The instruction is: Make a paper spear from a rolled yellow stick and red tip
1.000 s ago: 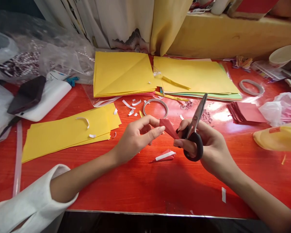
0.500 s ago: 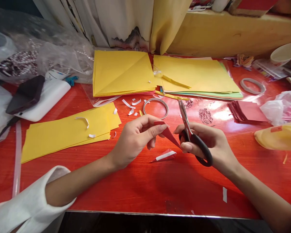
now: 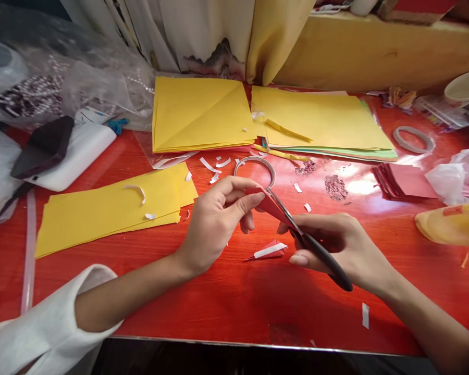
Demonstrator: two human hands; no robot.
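My left hand (image 3: 223,224) pinches a folded piece of red paper (image 3: 272,207) between thumb and fingers. Black-handled scissors (image 3: 323,256) are in my right hand (image 3: 342,245), their blades lying along the edge of that paper and pointing up and left. Part of the paper is hidden behind my left fingers. Below, on the table, rests a small red paper cone (image 3: 272,250) with a white strip across it. Behind my left hand lies a roll of tape (image 3: 271,169), partly covered.
Yellow paper strips (image 3: 101,208) lie at left, two yellow paper stacks (image 3: 203,117) at the back. White scraps (image 3: 210,165) are scattered about. At right are red paper squares (image 3: 408,181), another tape roll (image 3: 414,139) and a yellowish cup (image 3: 449,224). A dark phone (image 3: 42,146) sits at left.
The scissors have swung from pointing up beside the red paper to lying along its edge. White scraps now show on the table right of the tape roll. The view has shifted slightly.
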